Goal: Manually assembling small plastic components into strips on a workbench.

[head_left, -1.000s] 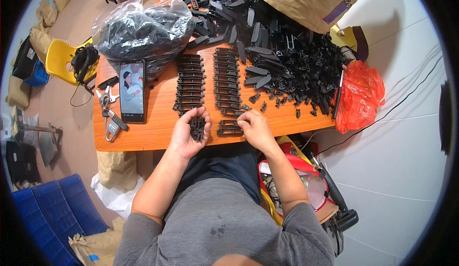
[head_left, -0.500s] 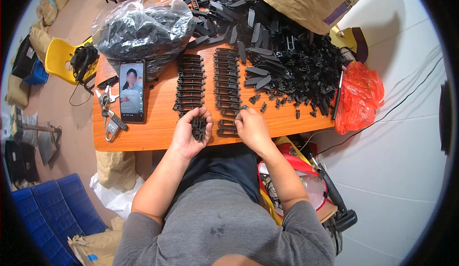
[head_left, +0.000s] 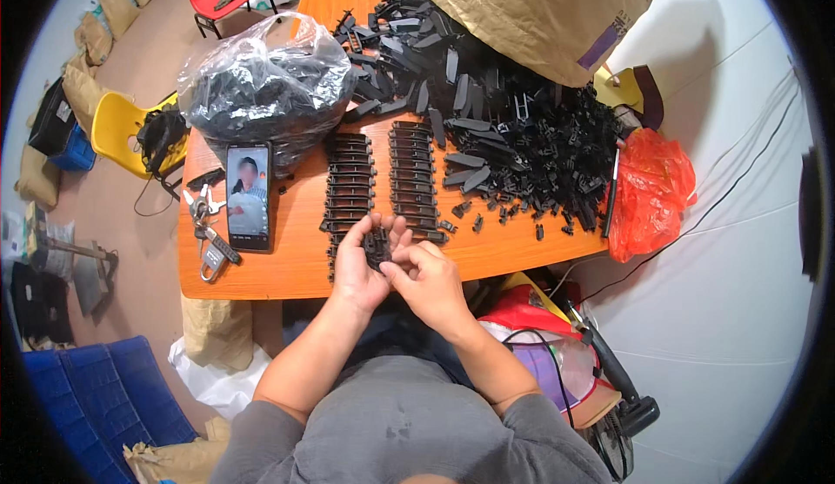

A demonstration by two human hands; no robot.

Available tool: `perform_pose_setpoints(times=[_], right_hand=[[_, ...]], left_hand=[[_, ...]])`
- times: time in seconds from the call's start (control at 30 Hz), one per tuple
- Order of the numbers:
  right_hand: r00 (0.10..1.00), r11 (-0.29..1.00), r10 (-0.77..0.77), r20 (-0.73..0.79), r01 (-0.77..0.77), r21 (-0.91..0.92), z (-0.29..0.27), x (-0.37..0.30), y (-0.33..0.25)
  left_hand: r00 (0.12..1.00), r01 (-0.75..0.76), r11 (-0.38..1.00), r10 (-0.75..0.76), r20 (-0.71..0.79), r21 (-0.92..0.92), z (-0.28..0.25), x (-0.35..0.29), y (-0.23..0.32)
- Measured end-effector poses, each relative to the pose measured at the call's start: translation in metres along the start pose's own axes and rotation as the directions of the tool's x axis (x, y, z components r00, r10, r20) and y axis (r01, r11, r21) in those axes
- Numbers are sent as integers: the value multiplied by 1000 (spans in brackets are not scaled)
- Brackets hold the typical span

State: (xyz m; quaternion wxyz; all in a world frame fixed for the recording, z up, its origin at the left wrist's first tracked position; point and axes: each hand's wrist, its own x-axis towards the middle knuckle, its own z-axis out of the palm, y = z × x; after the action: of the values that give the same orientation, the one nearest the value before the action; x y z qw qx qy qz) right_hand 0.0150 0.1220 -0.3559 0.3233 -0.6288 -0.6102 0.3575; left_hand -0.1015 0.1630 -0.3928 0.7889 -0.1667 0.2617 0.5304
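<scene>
My left hand [head_left: 357, 277] is cupped palm up at the table's near edge, its fingers curled around several small black plastic parts [head_left: 377, 246]. Thumb and fingers of my right hand [head_left: 432, 286] are closed in a pinch against that palm; whatever lies between the fingertips is hidden. Just beyond my hands, long black plastic pieces lie side by side in a left row [head_left: 350, 181] and a right row [head_left: 412, 169]. My hands cover the near end of the right row.
A big heap of black plastic parts [head_left: 522, 127] covers the far right, beneath a brown paper sack [head_left: 539, 14]. Stuffed clear plastic bag [head_left: 265, 93], phone [head_left: 249, 197] and keys with a padlock [head_left: 213, 262] sit left. A red plastic bag [head_left: 651, 193] lies right.
My right hand has moved left from the right row to my left palm. My left hand has shifted slightly right and nearer to me. The view has tilted a little.
</scene>
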Motion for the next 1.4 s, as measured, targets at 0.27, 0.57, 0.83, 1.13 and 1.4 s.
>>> perform_pose_setpoints(times=[0.27, 0.57, 0.83, 1.13, 1.4], right_hand=[[958, 837, 165, -234, -11, 548, -19, -8, 17], [914, 910, -393, -100, 371, -184, -32, -12, 81], [872, 779, -489, -1, 436, -451, -20, -11, 79], [836, 831, -542, -88, 518, -201, 0, 19, -13], [896, 813, -443, 11, 408, -415, 18, 48, -31]], left_hand=[[991, 32, 987, -11, 133, -159, 7, 12, 10], [986, -13, 982, 44, 159, -191, -21, 9, 43], [991, 8, 990, 11, 136, -141, -25, 0, 43], [961, 45, 992, -11, 275, -117, -16, 1, 32], [969, -67, 998, 64, 238, 4, 0, -2, 39]])
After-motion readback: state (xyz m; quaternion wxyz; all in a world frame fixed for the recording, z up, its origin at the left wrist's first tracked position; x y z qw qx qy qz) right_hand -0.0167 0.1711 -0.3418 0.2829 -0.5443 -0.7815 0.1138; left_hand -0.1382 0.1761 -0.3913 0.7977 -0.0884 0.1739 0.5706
